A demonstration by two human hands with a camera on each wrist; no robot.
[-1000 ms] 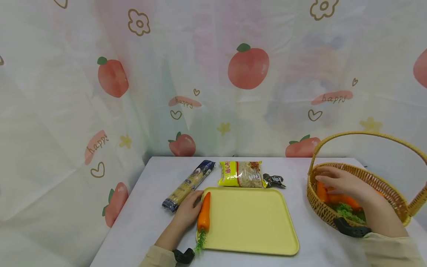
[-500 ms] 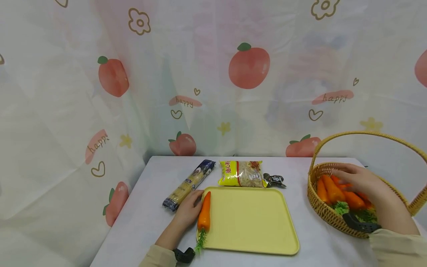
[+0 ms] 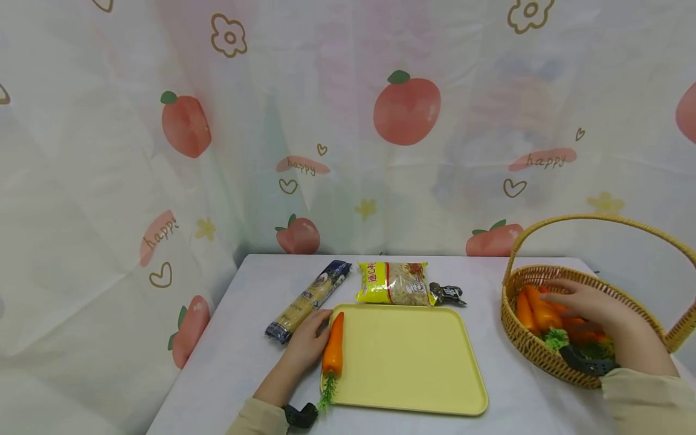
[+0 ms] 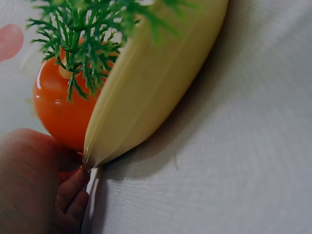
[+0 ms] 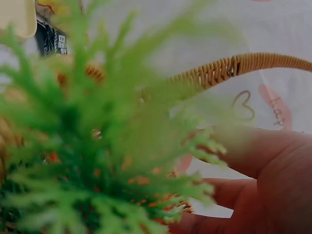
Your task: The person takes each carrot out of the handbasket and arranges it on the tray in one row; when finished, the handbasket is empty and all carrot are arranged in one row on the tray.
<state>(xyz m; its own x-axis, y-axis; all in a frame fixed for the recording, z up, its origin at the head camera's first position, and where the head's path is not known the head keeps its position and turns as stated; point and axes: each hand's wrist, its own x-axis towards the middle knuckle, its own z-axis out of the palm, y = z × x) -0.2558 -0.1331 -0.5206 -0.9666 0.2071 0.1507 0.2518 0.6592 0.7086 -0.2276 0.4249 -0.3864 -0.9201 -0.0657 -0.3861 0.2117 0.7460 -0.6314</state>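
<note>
In the head view, my left hand (image 3: 308, 339) is at the left edge of a pale yellow tray (image 3: 408, 362). The left wrist view shows its thumb and fingers pinching the tray's rim (image 4: 141, 107). Beside that hand, one orange carrot (image 3: 333, 347) lies along the tray's left side, its green leaves (image 4: 83, 44) over the near edge. At the right, my right hand (image 3: 592, 305) reaches into a wicker basket (image 3: 522, 350) over several carrots (image 3: 544, 311). Its thumb and fingers (image 5: 239, 148) stand apart; blurred carrot leaves (image 5: 97, 146) hide the tips.
Behind the tray lie a pack of noodles (image 3: 310, 302), a yellow and clear food bag (image 3: 394, 284) and a small dark packet (image 3: 447, 294). The basket's tall handle (image 3: 592, 216) arches above the right hand. A printed curtain (image 3: 348, 199) hangs behind the white table (image 3: 255, 272).
My right hand has shifted right and nearer within the basket, uncovering carrots at its left, then dipped slightly lower among them. The left hand, tray and carrot on it have stayed put.
</note>
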